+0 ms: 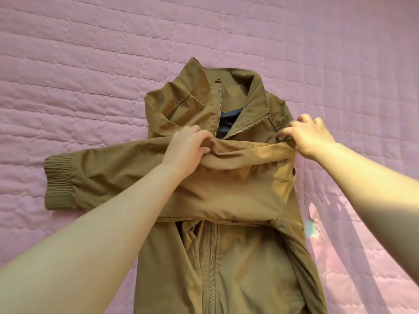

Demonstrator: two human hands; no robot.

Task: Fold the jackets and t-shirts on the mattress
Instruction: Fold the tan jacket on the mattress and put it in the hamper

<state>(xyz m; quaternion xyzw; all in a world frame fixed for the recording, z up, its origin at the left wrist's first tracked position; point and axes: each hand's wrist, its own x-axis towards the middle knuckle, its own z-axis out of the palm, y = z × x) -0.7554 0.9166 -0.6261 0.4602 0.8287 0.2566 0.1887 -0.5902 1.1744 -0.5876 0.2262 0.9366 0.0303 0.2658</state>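
Two hands are holding one sleeve across the jacket.
I am watching the jacket lying front up on the mattress, collar away; the sleeve is running crosswise, cuff sticking out left, nearer the left hand, which is gripping its top edge while the right hand is pinching the shoulder.

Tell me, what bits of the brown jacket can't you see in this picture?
Head view only:
Jacket hem: cut off by the bottom edge.
Chest and middle of the zip: covered by the sleeve folded across.
Other sleeve: hidden; where it lies cannot be told.
Left hand fingertips: buried in the sleeve cloth it grips.
Right hand fingers: blurred, pinching at the shoulder.
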